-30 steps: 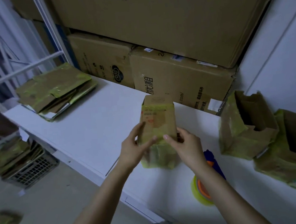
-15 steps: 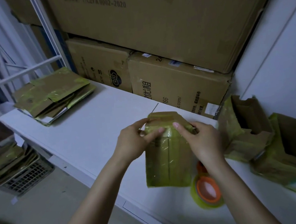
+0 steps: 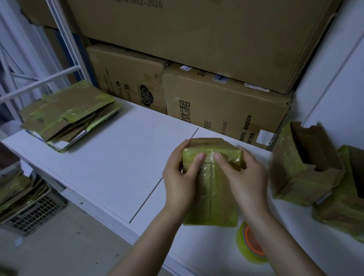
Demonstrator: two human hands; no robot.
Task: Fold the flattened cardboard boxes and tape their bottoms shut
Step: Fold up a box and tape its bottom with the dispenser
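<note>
The box (image 3: 210, 188), brown cardboard wrapped in glossy yellow-green tape, stands folded near the tabletop's (image 3: 104, 167) front edge; left hand (image 3: 181, 182) and right hand (image 3: 245, 178) clasp its sides, thumbs pressing the flaps.

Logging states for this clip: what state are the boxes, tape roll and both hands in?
box in hands: opened out, end flaps folded in under both thumbs.
left hand: grips that box.
right hand: grips it too.
flattened boxes: stacked flat, far left.
tape roll: lying flat, untouched.
folded boxes at right: set up, open ends showing.
</note>
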